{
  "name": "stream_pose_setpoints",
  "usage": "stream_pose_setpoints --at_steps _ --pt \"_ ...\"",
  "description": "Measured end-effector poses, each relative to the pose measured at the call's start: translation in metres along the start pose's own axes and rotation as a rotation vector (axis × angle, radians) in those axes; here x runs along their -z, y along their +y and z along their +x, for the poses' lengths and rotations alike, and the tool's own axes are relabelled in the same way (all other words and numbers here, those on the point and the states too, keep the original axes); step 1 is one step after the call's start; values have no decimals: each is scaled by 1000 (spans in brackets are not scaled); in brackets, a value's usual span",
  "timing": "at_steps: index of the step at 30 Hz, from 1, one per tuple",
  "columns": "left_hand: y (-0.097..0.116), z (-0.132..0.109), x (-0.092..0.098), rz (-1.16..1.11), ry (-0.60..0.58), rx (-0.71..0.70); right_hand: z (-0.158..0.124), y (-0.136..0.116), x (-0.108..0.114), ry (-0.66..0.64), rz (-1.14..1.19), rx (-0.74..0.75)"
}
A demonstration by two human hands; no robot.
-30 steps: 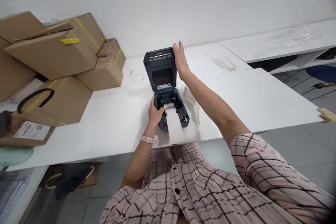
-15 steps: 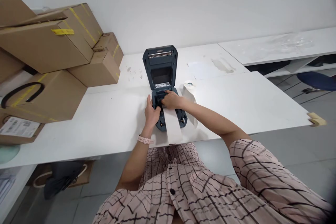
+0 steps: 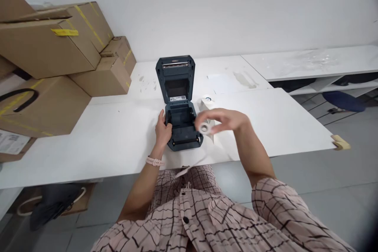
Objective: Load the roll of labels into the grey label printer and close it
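A dark blue label printer (image 3: pixel 180 114) stands on the white table (image 3: pixel 265 122) with its lid tipped up and its paper bay bare. My left hand (image 3: pixel 163 130) grips the printer's left side, thumb on the rim. My right hand (image 3: pixel 223 120) hovers just right of the printer, blurred by motion, and pinches a small white roll core (image 3: pixel 204 128). A white paper strip (image 3: pixel 189 166) trails over the table's front edge. Another white label roll (image 3: pixel 207 103) sits on the table behind my right hand.
Stacked cardboard boxes (image 3: pixel 56 59) fill the table's left end. A sheet of paper (image 3: pixel 220 80) lies behind the printer. A lower white shelf unit (image 3: pixel 310 63) runs to the right. A tan block (image 3: pixel 339 141) sits at the table's right corner. A bag lies on the floor at left.
My right hand went from the lid down into the printer bay, then pulled the roll core out to the right. The paper strip no longer lies across the printer. The camera shifted slightly.
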State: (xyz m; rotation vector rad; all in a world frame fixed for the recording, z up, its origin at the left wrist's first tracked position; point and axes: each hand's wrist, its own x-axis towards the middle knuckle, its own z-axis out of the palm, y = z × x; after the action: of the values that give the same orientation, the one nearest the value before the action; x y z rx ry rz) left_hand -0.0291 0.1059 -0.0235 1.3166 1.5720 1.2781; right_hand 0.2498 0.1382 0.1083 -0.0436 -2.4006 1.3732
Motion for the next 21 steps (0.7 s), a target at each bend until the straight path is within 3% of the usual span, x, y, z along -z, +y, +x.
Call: stream_pose_setpoints --at_steps 3,6,8,10,12,17,21 --pt "-1 0 1 -13 -4 11 -75 -11 -3 201 88 107" --pt "1 -2 2 -42 0 21 -133 -3 -1 486 50 -127" --pt "4 -3 2 -65 1 35 -151 13 4 654 24 -357" --pt "9 -4 3 -75 9 66 -154 35 13 751 25 -524" --pt "14 -5 3 -74 19 103 -147 62 21 791 62 -595" --pt "25 -8 2 -79 19 118 -130 123 25 875 158 -608" --pt "25 -8 2 -97 33 116 -141 135 14 916 195 -556"
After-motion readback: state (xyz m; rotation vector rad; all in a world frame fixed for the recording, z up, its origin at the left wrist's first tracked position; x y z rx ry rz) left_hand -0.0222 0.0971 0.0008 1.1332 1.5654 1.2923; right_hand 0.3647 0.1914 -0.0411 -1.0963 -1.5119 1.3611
